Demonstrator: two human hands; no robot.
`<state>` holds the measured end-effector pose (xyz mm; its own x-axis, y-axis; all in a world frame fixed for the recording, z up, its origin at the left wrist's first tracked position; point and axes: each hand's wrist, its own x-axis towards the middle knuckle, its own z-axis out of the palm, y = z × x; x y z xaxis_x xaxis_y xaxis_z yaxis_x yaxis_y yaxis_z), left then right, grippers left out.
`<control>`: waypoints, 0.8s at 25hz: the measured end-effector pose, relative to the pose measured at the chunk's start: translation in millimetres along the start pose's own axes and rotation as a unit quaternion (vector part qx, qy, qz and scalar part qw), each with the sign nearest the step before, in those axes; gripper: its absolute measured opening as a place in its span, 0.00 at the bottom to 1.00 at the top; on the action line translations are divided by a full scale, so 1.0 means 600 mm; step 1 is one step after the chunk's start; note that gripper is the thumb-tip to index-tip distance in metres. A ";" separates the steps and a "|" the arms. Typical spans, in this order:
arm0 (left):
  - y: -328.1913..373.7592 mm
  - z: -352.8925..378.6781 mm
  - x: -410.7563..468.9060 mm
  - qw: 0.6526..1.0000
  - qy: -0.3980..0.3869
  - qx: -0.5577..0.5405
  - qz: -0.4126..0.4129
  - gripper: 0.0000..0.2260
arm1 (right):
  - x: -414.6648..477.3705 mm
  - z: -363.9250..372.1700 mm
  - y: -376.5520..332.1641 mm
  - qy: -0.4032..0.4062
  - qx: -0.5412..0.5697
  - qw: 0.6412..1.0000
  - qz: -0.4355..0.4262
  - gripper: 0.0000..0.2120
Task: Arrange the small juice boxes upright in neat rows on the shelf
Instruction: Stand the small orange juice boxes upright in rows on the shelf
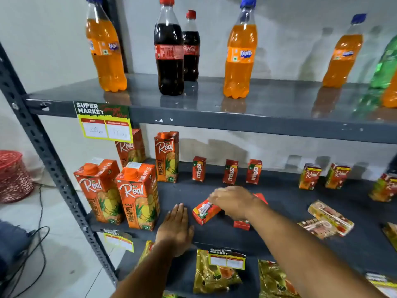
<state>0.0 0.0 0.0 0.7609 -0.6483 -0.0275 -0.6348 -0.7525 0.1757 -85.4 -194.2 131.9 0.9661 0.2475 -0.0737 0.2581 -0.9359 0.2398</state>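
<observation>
Three small red Maaza juice boxes (230, 172) stand upright in a row at the back of the grey middle shelf (290, 203). A fourth red box (205, 212) lies on its side near the front, with my right hand (233, 203) over it, fingers on its top end. Another red box (241, 224) sits partly hidden under my right wrist. My left hand (175, 229) rests flat on the shelf's front edge, holding nothing. Small Real juice boxes (309, 176) stand upright at the back right, and two more (329, 219) lie flat at the front right.
Tall Real pineapple cartons (137, 194) stand at the left of the middle shelf. Soda bottles (169, 48) line the shelf above. Golden packets (212, 274) lie on the shelf below. A red basket (12, 175) and cables sit on the floor at the left.
</observation>
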 end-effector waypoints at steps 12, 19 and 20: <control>-0.038 -0.010 0.033 0.994 -0.014 0.022 0.108 0.38 | 0.090 0.098 -0.033 0.212 0.310 0.875 0.307 0.21; -0.040 -0.013 0.029 0.991 0.006 0.015 0.131 0.33 | 0.111 0.131 -0.103 0.369 0.423 0.627 0.540 0.27; -0.040 -0.013 0.028 0.991 0.000 0.016 0.131 0.33 | 0.111 0.130 -0.105 0.360 0.426 0.627 0.544 0.31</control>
<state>29.2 7.8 3.3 0.5697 -0.8217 0.0153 -0.8144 -0.5620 0.1449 -38.3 -138.4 36.6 0.3996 -0.8912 0.2148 -0.3590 -0.3678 -0.8578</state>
